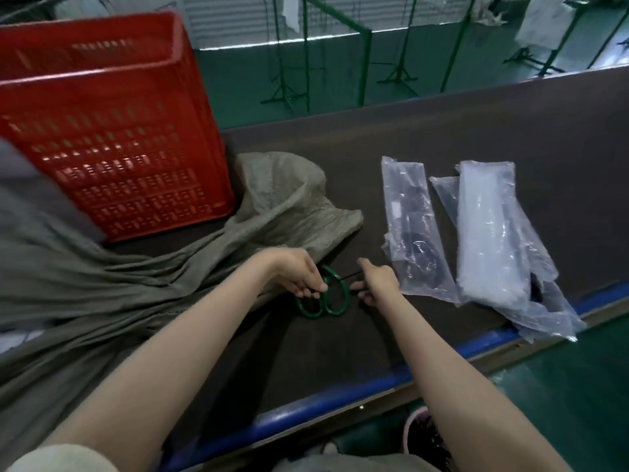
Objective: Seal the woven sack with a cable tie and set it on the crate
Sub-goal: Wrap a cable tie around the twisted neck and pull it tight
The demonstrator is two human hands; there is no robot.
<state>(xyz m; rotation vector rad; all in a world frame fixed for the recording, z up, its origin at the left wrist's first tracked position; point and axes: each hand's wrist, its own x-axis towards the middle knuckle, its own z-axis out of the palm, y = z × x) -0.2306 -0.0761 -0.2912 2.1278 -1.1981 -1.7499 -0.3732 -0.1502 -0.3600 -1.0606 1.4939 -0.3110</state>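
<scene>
A grey-green woven sack (112,287) lies on its side across the dark table, its gathered neck pointing right and the loose mouth (296,206) flaring behind. My left hand (299,274) grips the neck where it is bunched. My right hand (377,282) pinches the thin black cable tie (350,276) that runs from the neck toward it. Green-handled scissors (326,298) lie on the table just under both hands. The red slotted crate (112,131) stands at the back left, behind the sack.
Two clear plastic bags (412,226) (493,240) holding dark ties lie to the right; the larger one overhangs the blue table edge (340,396). Green metal frames (340,56) stand beyond the table on a green floor. A pink-rimmed bin (418,434) sits below the table edge.
</scene>
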